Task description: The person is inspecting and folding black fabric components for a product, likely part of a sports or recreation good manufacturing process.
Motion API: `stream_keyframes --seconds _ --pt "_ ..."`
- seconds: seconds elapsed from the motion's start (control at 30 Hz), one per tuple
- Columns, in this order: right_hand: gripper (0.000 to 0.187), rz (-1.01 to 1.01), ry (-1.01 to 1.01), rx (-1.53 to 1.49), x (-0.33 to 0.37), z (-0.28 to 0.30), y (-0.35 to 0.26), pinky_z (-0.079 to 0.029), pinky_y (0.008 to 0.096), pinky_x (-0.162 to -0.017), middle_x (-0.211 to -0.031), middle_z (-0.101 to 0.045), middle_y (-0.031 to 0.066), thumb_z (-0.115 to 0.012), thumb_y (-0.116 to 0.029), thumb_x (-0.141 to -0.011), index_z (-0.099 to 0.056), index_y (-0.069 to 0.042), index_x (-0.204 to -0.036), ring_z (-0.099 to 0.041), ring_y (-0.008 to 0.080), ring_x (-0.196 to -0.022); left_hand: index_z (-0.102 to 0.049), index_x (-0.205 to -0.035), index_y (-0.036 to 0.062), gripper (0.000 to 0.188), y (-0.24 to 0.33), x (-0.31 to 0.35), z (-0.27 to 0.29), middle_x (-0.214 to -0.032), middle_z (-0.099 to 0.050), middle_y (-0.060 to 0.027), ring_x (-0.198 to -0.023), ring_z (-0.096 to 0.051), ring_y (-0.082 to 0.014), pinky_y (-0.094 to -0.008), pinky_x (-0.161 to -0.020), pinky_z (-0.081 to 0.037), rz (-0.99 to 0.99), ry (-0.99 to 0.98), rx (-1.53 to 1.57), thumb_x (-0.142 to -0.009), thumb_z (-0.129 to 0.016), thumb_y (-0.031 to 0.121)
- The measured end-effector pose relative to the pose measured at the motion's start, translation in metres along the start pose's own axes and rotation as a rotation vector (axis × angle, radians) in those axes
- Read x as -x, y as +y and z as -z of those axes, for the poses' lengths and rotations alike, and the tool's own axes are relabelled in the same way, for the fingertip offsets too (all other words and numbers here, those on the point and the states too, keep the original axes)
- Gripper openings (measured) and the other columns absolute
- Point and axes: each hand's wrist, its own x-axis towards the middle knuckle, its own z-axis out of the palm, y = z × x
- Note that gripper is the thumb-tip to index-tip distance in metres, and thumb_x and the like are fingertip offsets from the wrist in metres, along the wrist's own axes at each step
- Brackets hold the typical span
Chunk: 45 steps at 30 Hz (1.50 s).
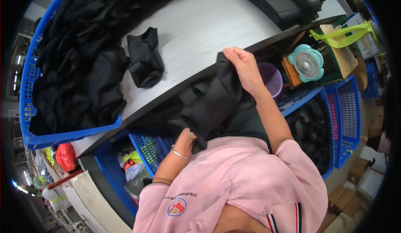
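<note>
A piece of black fabric (213,103) hangs over my lap at the table's front edge, its folds loose and its upper corner raised. My right hand (243,66) pinches that corner between thumb and fingers. Lower down, my left hand (190,136), with a silver bangle at the wrist, goes in behind or inside the cloth, which hides its fingers. On the light table (188,28) to the left lies a separate black fabric piece (145,57), folded into a pouch-like shape.
A blue crate (75,136) heaped with black fabric stands at the table's left. Flat black pieces (271,3) are stacked at the far right. Below the right edge are a purple basket (270,79), a small turquoise fan (307,63) and blue crates (350,116). Another blue crate (112,170) sits lower left.
</note>
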Motion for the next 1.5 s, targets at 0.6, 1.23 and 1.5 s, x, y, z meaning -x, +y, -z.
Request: stream_keyframes --seconds 0.6,1.23,1.5 --pt "0.010 0.442 -0.496 0.357 0.025 0.025 -0.014 -0.023 0.0505 -0.119 -0.110 -0.067 0.0084 -0.074 0.000 -0.075 -0.066 0.001 -0.080 -0.057 0.0268 -0.122 -0.057 -0.132 -0.0020 0.040 0.033 -0.044 0.014 -0.126 -0.064 -0.0094 -0.110 -0.063 -0.0194 -0.0343 -0.096 -0.052 -0.294 0.118 -0.720 -0.094 -0.065 0.007" --pt "0.044 0.148 -0.299 -0.490 -0.112 0.050 -0.017 -0.047 0.0256 -0.085 -0.087 -0.045 -0.0019 -0.075 -0.006 -0.076 -0.039 -0.010 -0.102 -0.055 0.0111 -0.084 -0.058 -0.130 -0.0014 0.042 0.061 -0.116 0.061 -0.119 -0.064 -0.0077 -0.103 -0.061 -0.0181 -0.0316 -0.083 -0.053 -0.232 0.259 -0.226 -0.089 -0.068 0.002" --pt "0.039 0.622 0.284 0.747 -0.147 0.072 0.022 -0.043 0.0293 -0.095 -0.116 -0.062 0.0089 -0.071 -0.007 -0.089 -0.056 -0.001 -0.124 -0.059 0.0145 -0.106 -0.056 -0.128 -0.0057 0.035 0.032 -0.101 0.024 -0.112 -0.066 -0.0099 -0.097 -0.063 -0.0176 -0.0311 -0.081 -0.054 -0.210 0.310 -1.137 -0.095 -0.063 0.002"
